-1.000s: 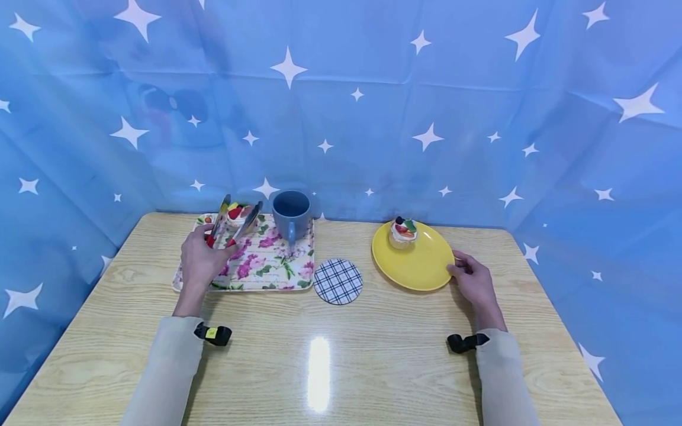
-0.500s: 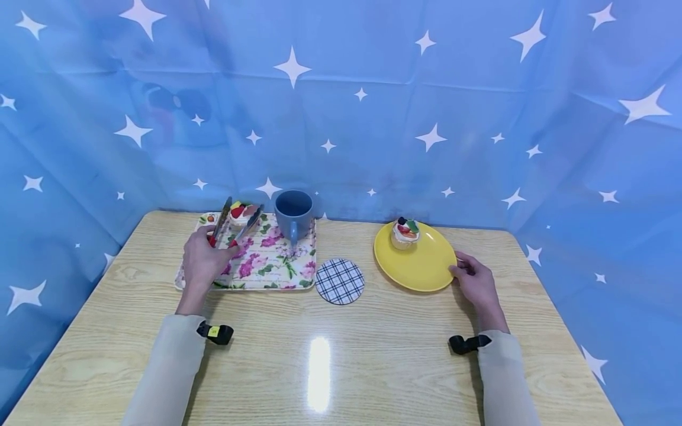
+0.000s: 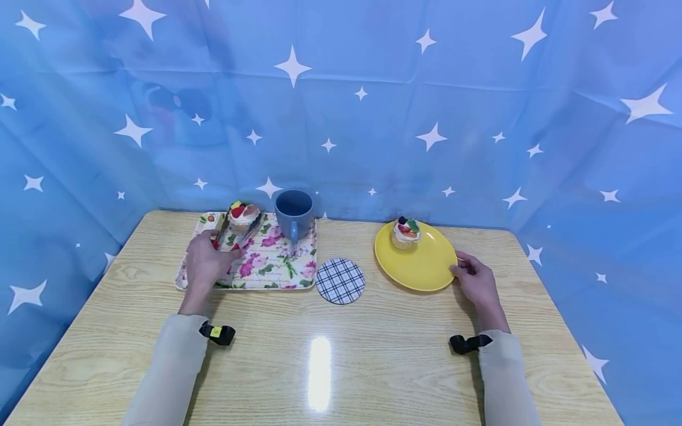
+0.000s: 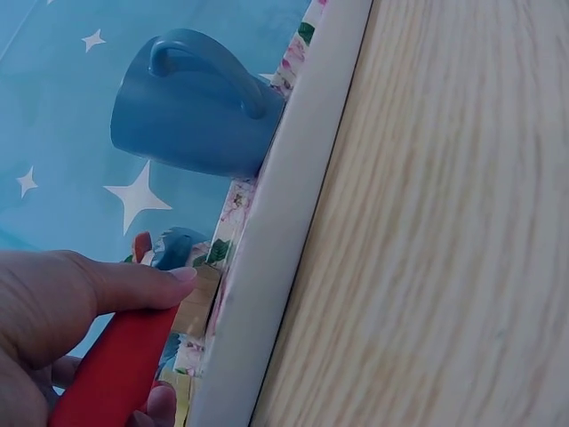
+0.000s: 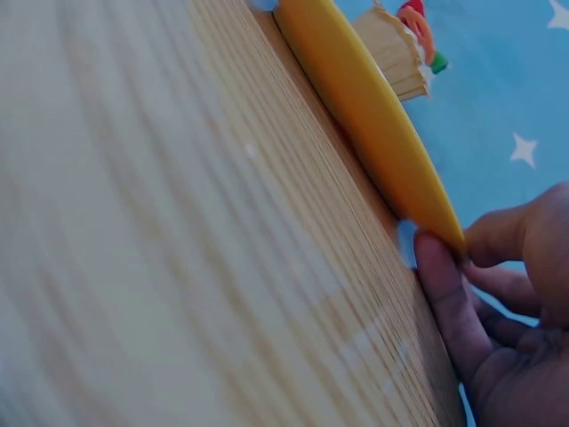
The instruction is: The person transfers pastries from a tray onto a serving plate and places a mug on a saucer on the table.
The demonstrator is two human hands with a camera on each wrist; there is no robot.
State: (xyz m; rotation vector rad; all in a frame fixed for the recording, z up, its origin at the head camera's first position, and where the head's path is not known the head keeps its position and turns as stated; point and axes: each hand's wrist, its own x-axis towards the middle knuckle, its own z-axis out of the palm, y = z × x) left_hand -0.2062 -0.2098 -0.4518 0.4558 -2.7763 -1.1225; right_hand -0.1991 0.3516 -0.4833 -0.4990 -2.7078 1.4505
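Observation:
My left hand (image 3: 206, 263) grips a pair of tongs (image 3: 250, 232) by the red handles (image 4: 116, 374). The two arms of the tongs stand on either side of a fruit-topped cupcake (image 3: 243, 218) on the floral tray (image 3: 277, 279); whether they touch it I cannot tell. With thumb and fingers my right hand (image 3: 478, 287) pinches the right rim of a yellow plate (image 3: 426, 266). Another fruit-topped cupcake (image 3: 405, 235) sits upright near that plate's back left edge. In the right wrist view, the thumb and fingers (image 5: 444, 285) meet around the plate's rim.
A blue mug (image 3: 294, 212) stands at the tray's back right, handle towards me. Between tray and plate lies a round checked coaster (image 3: 340, 281). A blue starry cloth (image 3: 346, 118) hangs behind the wooden table (image 3: 266, 361).
The left hand has shifted slightly, and the tongs have come down lower around the tray's cupcake. My right hand stays on the plate's rim.

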